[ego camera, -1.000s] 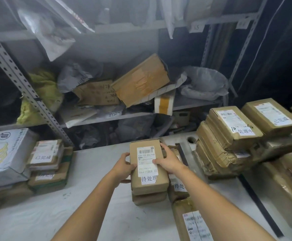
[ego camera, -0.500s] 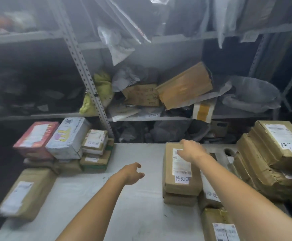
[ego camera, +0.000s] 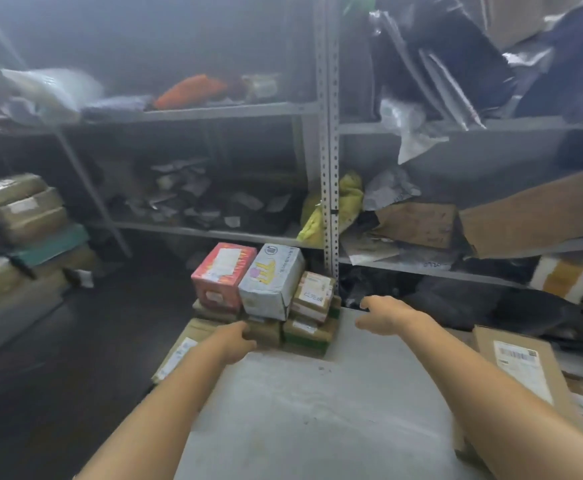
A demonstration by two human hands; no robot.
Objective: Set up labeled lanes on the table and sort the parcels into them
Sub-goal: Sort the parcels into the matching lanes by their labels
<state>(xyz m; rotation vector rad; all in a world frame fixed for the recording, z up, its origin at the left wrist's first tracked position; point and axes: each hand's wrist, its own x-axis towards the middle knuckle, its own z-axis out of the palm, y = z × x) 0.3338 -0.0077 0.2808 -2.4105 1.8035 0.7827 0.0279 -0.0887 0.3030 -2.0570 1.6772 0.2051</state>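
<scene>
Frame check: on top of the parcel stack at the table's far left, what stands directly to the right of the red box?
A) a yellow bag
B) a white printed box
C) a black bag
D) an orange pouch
B: the white printed box stands directly right of the red box, both atop the brown parcels.

One view only: head-worn, wide-angle, with straight lines bowing toward the frame edges. It looks forward and down from over the near end of the table [ego camera: 300,410], which fills the lower centre. Forearms enter from the bottom edge. The left hand [ego camera: 240,344] and right hand [ego camera: 383,315] sit mid-frame, close to the lens. The parcel stack [ego camera: 272,282] is at centre, just beyond them. Shelving [ego camera: 330,168] spans the upper half, farther back. Blur is heaviest at the left of the frame.
</scene>
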